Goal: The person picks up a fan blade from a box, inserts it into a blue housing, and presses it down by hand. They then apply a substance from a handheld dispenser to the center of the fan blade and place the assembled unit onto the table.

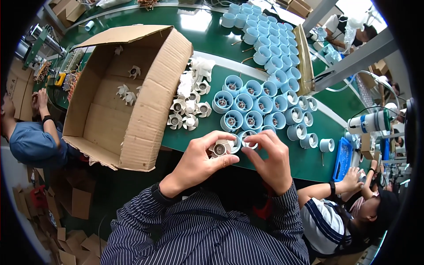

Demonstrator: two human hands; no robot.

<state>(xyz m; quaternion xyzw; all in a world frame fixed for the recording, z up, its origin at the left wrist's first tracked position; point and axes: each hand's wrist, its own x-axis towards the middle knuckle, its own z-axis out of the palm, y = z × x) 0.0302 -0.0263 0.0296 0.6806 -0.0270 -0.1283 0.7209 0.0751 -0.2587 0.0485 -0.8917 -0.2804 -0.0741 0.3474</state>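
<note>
At the near edge of the green table (183,140): one small off-white fan (219,149), its round hub facing the camera, sits in the left hand (196,158). Handling estimate: light, stiff, probably moulded plastic; smooth enough to turn between the fingers. The thin blades look like the weak point (a hard squeeze on one tip might chip it), so best hold would be across opposite sides or at the hub. Left hand: curved into a C, thumb below and forefinger above, closed on the fan from its left side. Right hand (273,161): raised just beside it, thumb and forefinger curled toward each other. Whether they pinch something tiny cannot be told; pale cups behind blur the outline. Surroundings: blue cups (262,56) stand in rows beyond the hands, many with parts inside. Loose fans (176,121) lie to the left of them, near a tipped cardboard box (152,95) holding a few more.
</note>
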